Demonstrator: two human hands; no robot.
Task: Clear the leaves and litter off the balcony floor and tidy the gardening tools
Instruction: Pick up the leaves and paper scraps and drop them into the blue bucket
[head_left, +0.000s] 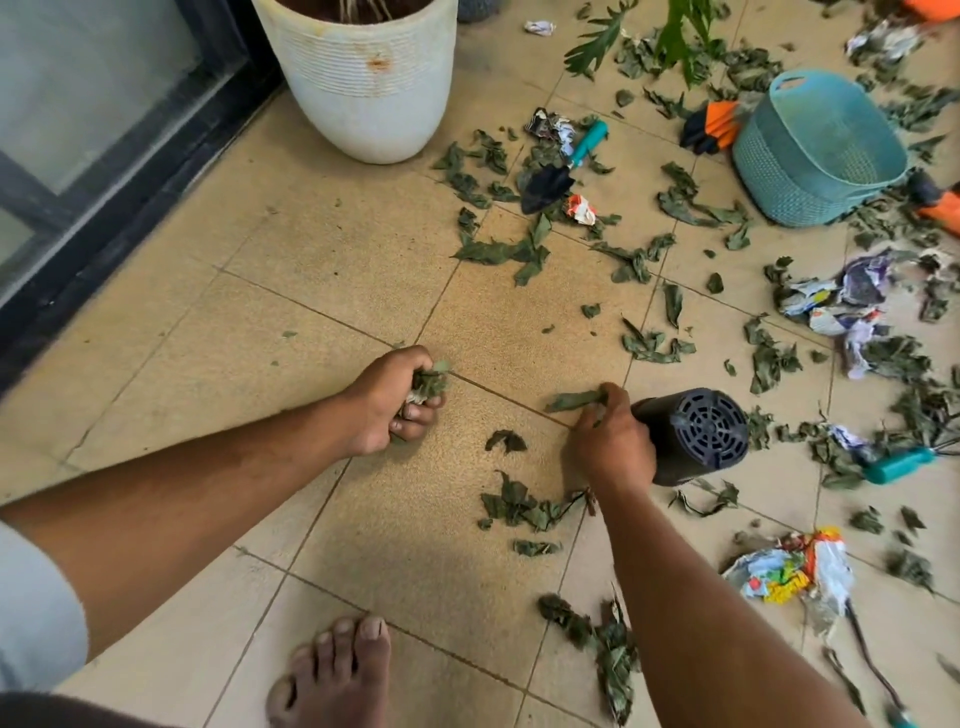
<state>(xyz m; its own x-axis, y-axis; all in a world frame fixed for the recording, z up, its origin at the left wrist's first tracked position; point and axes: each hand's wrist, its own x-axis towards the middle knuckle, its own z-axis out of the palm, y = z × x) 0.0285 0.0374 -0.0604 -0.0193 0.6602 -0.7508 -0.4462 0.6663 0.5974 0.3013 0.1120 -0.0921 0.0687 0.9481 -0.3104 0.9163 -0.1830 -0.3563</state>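
Observation:
My left hand (395, 400) is closed around a clump of green leaves (430, 382) just above the tan floor tiles. My right hand (610, 441) pinches a long leaf (574, 400) at the floor, close beside a dark round blower (693, 434) that lies on its side. Several loose dry leaves (519, 506) lie between and below my hands, and more are scattered over the right half of the floor. A black trowel with a teal handle (558, 174) rests among leaves farther off. A teal-handled hand rake (898, 464) lies to the right of the blower.
A teal plastic basket (815, 150) stands at the upper right, orange and black gloves (711, 127) beside it. A big white planter (363, 83) stands by the glass door (93, 119). Crumpled paper litter (795, 569) lies right of my arm. My bare foot (332, 675) is at the bottom.

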